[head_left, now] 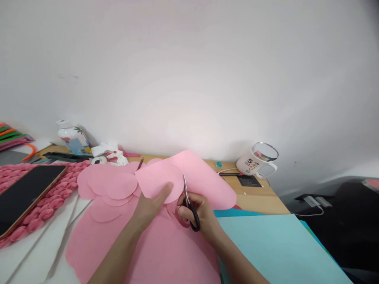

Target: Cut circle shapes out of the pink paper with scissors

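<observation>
My left hand (152,207) grips a light pink sheet of paper (204,179), its thumb on top near a rounded section. In my right hand (199,215) is a pair of scissors (192,211) with black handles, fingers through the loops. The blades point up and away, at the curved cut edge of the sheet. To the right of the cut, the sheet bends upward in a broad flap. Beneath both hands lies a larger, darker pink sheet (174,252). Several rounded pink paper cutouts (121,185) overlap to the left of my left hand.
A phone (29,193) rests on a pink braided mat (47,213) at left. Along the wall stand a white bottle (74,138), crumpled tissue (111,152) and a white mug (253,161). Light blue paper (275,244) lies at right, near the desk's edge.
</observation>
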### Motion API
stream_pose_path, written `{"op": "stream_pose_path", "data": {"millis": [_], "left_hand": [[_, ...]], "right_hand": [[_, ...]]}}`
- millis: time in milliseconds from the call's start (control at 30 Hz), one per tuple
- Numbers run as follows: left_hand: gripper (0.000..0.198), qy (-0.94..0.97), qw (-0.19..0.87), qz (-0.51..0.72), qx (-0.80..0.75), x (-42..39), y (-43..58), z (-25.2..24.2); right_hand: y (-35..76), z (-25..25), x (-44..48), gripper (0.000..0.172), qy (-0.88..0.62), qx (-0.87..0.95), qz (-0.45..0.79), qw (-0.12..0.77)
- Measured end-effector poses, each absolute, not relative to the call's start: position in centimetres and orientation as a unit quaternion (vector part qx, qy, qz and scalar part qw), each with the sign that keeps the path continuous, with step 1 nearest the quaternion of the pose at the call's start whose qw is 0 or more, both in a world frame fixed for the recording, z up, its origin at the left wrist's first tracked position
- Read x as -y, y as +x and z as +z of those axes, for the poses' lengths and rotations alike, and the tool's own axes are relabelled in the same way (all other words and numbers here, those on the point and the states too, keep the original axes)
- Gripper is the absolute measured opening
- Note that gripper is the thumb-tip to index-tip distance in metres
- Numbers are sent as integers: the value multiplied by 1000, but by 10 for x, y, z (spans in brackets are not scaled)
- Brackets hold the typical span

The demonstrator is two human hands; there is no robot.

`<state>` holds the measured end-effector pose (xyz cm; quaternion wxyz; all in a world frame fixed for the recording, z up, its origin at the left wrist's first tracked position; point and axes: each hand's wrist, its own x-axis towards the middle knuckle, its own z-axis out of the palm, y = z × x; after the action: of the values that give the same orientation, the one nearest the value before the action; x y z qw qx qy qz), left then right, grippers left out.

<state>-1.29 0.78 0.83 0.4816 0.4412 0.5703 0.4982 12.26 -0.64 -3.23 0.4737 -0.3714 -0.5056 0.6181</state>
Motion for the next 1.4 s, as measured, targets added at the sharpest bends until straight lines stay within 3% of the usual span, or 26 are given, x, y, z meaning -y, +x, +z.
{"op": "stream_pose_path", "data": {"millis": [1400], "left_hand": [[44,476,463,533,-524,-13,-20,1]], "right_hand": [[123,-32,7,15,-354,506,627,476]]}}
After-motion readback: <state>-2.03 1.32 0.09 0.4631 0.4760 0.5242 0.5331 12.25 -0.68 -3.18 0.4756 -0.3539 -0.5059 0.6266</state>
